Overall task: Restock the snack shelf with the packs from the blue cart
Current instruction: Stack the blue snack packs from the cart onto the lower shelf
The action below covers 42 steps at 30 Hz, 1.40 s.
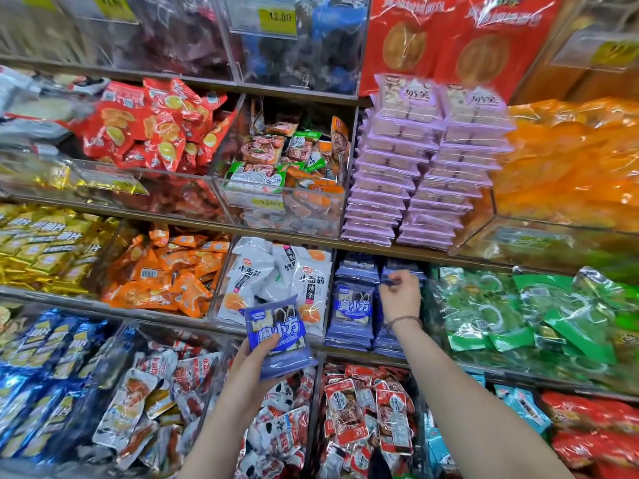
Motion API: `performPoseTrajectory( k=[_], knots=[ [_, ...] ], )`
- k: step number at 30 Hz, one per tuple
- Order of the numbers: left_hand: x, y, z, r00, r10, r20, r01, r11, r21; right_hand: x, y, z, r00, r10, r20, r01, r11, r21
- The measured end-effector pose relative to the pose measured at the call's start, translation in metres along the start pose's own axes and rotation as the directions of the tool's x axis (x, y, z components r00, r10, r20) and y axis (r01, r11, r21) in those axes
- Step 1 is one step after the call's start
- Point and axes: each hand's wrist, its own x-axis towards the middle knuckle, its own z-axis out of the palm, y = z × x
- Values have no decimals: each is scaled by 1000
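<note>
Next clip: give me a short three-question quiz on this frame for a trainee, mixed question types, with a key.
1. Multiple choice: what does the left hand hold? A) orange packs B) blue packs C) nothing
2. True or false: the right hand reaches into the bin of green packs.
3. Fill in: the tall stacks directly above the blue shelf stacks are ____ in colour.
Key: 1 B. 2 False; it pinches the top pack of the blue shelf stacks. 3 Purple.
</note>
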Motion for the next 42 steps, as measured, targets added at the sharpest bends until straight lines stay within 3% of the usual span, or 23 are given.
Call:
performPoseTrajectory(
  k=[1, 2, 3, 5, 8, 11, 17, 21, 26, 29, 32, 36, 42],
  knots=[
    [0, 0, 0, 1000, -1, -2, 1, 1000, 0, 2, 2, 0, 977, -187, 100, 207, 946, -250],
    [0, -1, 0, 1000, -2, -2, 2, 1000, -2, 4, 4, -2, 925, -315, 214, 378, 822, -426],
    [-1, 0, 0, 1000, -2, 0, 2, 1000, -3, 6, 3, -3, 866, -377, 330, 499, 696, -516],
    [-1, 1, 0, 1000, -2, 6, 2, 1000, -1, 7, 0, 2, 745, -382, 547, 660, 540, -522],
    [-2, 2, -1, 1000, 1, 21, -1, 1000, -1, 6, -5, 16, 638, -300, 709, 726, 542, -424],
    [-3, 4, -2, 1000, -2, 17, 2, 1000, -3, 18, -14, 28, 671, -263, 693, 663, 631, -403],
    [0, 3, -3, 999, -7, -33, 6, 1000, -17, 38, -24, 43, 696, -156, 701, 573, 710, -410],
    [0, 8, 5, 1000, -16, -16, 16, 1000, -14, 24, -18, 38, 722, -164, 672, 506, 787, -352],
    [-3, 9, 18, 1000, -6, 28, 6, 1000, 7, -29, -12, 4, 757, -289, 586, 426, 898, -108],
    [-4, 4, 29, 999, -7, 42, 6, 1000, 28, -73, -17, -18, 731, -229, 643, 211, 972, 106],
    [-8, 0, 41, 996, -14, 89, 10, 999, 46, -107, -21, -24, 668, -207, 715, 84, 975, 204],
    [-9, 1, 47, 992, -17, 127, 7, 997, 81, -121, -19, -23, 702, -109, 704, -136, 949, 284],
    [0, 10, 35, 998, -22, 59, 20, 999, 36, -108, -12, -21, 734, 53, 677, -468, 763, 447]
  ],
)
